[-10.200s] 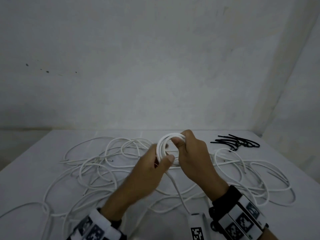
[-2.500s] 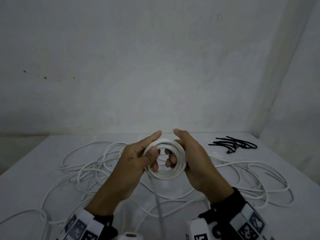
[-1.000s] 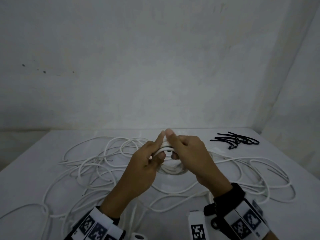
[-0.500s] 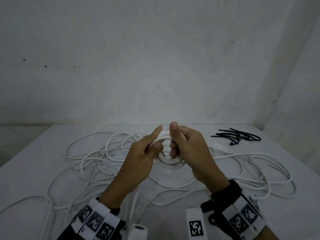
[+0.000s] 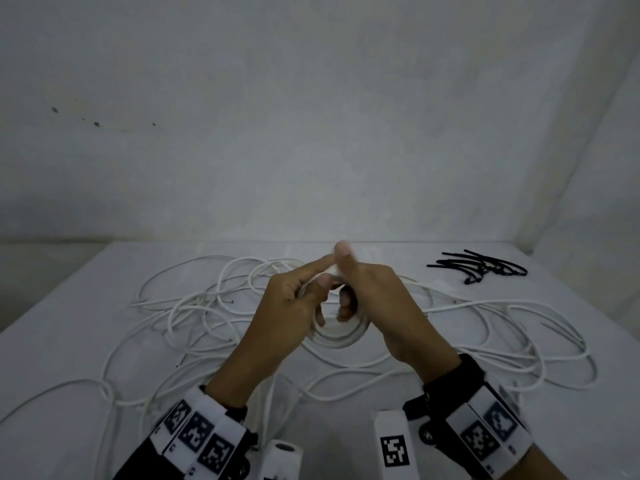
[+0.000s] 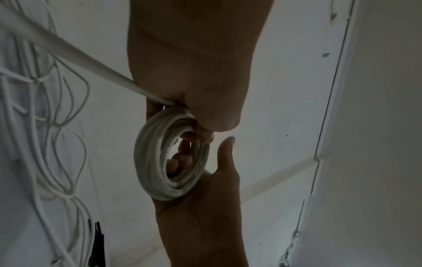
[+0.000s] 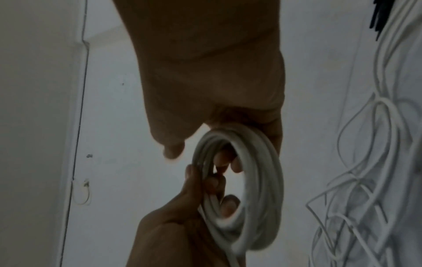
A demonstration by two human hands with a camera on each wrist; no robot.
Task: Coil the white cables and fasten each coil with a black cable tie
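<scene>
A small coil of white cable [image 5: 341, 336] hangs between both hands above the middle of the table. My left hand [image 5: 322, 282] pinches the coil's rim [image 6: 148, 162], where a free strand [image 6: 80, 54] runs off toward the table. The fingers of my right hand [image 5: 346, 289] curl through the coil's hole [image 7: 262, 180], with the thumb raised outside it. Loose white cables [image 5: 194, 306] sprawl over the table on both sides. A bundle of black cable ties [image 5: 481, 270] lies at the back right, out of both hands.
The white table [image 5: 69, 358] meets a pale wall at the back and at the right. More cable loops [image 5: 519, 323] lie on the right, between my hands and the ties. Marker-tagged wrist bands [image 5: 194, 431] sit at the bottom edge.
The coil has gained turns and grown thicker since the earliest frame. Over the last second both hands kept hold of it in nearly the same spot, turning it slightly.
</scene>
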